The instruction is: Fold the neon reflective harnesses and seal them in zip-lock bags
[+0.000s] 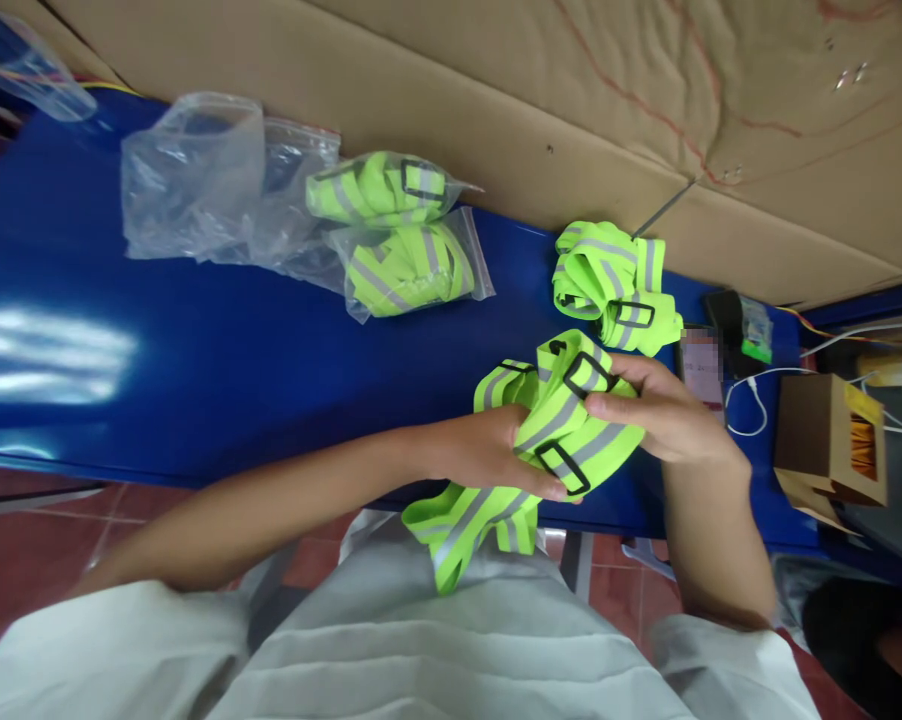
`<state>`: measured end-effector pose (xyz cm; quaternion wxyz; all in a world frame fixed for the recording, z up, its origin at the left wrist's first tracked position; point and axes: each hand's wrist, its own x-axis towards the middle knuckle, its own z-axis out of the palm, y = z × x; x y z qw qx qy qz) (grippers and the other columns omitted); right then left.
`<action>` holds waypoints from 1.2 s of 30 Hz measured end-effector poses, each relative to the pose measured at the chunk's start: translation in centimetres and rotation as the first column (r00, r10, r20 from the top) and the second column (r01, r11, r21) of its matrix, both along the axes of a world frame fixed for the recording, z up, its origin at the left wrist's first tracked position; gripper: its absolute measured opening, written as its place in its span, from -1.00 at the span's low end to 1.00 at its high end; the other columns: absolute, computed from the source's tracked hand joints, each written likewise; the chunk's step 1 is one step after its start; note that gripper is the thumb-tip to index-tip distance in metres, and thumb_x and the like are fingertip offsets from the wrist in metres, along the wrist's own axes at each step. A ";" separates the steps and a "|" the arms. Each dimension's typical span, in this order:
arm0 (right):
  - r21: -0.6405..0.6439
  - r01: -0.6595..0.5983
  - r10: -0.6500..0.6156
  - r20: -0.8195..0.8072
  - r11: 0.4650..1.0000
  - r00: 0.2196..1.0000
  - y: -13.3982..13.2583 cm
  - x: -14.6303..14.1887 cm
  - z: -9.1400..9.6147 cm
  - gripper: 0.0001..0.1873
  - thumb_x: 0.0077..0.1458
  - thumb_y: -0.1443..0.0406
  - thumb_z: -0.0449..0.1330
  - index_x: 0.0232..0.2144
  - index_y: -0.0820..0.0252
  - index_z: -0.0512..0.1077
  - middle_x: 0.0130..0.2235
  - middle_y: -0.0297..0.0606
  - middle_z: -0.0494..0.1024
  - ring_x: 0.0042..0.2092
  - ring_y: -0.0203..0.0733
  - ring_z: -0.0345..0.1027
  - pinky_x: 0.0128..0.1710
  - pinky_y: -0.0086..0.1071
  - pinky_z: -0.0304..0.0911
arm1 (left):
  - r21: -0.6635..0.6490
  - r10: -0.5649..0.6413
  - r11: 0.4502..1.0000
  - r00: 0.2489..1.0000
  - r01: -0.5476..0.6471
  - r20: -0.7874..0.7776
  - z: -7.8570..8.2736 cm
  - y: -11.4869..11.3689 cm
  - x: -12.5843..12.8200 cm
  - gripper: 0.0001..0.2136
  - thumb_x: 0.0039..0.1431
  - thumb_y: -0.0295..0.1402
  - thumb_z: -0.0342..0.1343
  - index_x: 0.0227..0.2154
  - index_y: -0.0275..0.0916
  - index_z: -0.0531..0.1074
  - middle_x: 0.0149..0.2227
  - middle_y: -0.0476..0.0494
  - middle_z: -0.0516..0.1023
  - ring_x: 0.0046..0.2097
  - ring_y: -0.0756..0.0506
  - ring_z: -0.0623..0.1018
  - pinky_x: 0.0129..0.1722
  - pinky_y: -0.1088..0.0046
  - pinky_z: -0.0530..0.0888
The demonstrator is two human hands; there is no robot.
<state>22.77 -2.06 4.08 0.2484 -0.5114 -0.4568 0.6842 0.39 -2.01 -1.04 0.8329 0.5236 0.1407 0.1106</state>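
Between my two hands is a neon yellow-green reflective strap point(571, 425) with grey stripes and black buckles, partly gathered into loops. My left hand point(496, 450) grips its left side, thumb near a lower buckle, and loose ends dangle below over the table's front edge. My right hand point(661, 405) pinches the bundle from the right, thumb beside an upper buckle. Just beyond my right hand lies a second bundle of the same strap point(608, 270) on the blue table. Fingers behind the held strap are partly hidden.
Two clear zip bags with folded straps, a rear bag point(380, 190) and a front bag point(410, 270), lie beside flat plastic bags point(196, 180). At right are a phone point(701, 370), a white cable point(751, 430) and an open cardboard box point(811, 440). A cardboard-covered partition point(451, 80) bounds the table's back.
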 end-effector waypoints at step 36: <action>0.363 -0.029 -0.042 0.186 0.931 0.982 -1.3 0.3 -0.8 -0.71 0.31 0.07 0.28 -0.28 0.17 0.59 -0.36 -0.33 0.55 -0.33 -0.27 0.40 -0.32 -0.44 0.32 | 0.311 -0.007 0.949 0.987 0.057 -0.162 -0.1 2.6 -0.9 -0.77 0.39 -0.27 0.13 -0.25 -0.28 0.64 -0.19 -0.09 0.71 -0.14 -0.05 0.66 -0.08 0.52 0.49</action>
